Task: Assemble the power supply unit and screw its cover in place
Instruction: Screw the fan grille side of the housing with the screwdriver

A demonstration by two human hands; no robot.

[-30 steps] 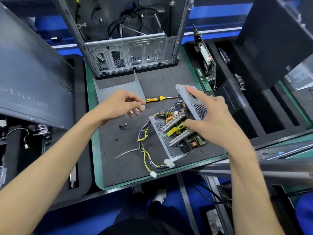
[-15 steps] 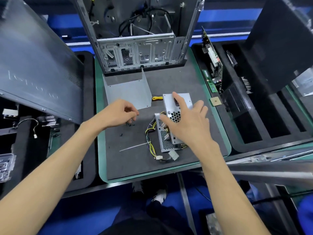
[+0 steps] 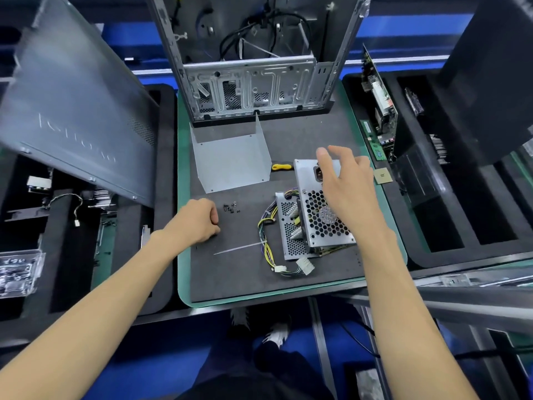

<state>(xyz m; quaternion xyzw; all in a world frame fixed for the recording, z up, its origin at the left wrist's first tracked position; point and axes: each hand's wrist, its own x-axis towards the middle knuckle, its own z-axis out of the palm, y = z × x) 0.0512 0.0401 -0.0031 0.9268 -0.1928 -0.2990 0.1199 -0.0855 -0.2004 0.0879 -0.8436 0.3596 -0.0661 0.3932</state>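
The power supply unit (image 3: 320,215) sits on the right half of the dark grey foam mat (image 3: 245,278), close to its right edge. It is a bare-metal box: a silvery sheet-steel shell punched with a honeycomb of hexagonal holes, a round fan hub showing through them, and a black socket set in its far plain face. A second perforated panel stands along its left side, with pale finned heat sinks between. A bundle of yellow, green and purple wires (image 3: 266,235) loops out to the left and ends in 2 white plastic connectors (image 3: 300,266) near the mat's front edge.

The right hand (image 3: 347,186) hovers over the unit's far end, fingers spread and loosely bent, gripping nothing. The left hand (image 3: 196,220) rests on the mat toward its left edge with fingers curled under; whether it holds anything cannot be told. Just beyond its knuckles lies a small cluster of black screws (image 3: 230,208), and a thin white cable tie (image 3: 239,247) lies nearer the front.

The cover (image 3: 230,157), a smooth matt-grey folded sheet with upturned sides, lies at the mat's far centre, a yellow screwdriver handle (image 3: 281,167) just beside it. Behind stands an open steel computer case (image 3: 253,82). A grey side panel (image 3: 72,111) leaning at left carries faint embossed lettering, unreadable.
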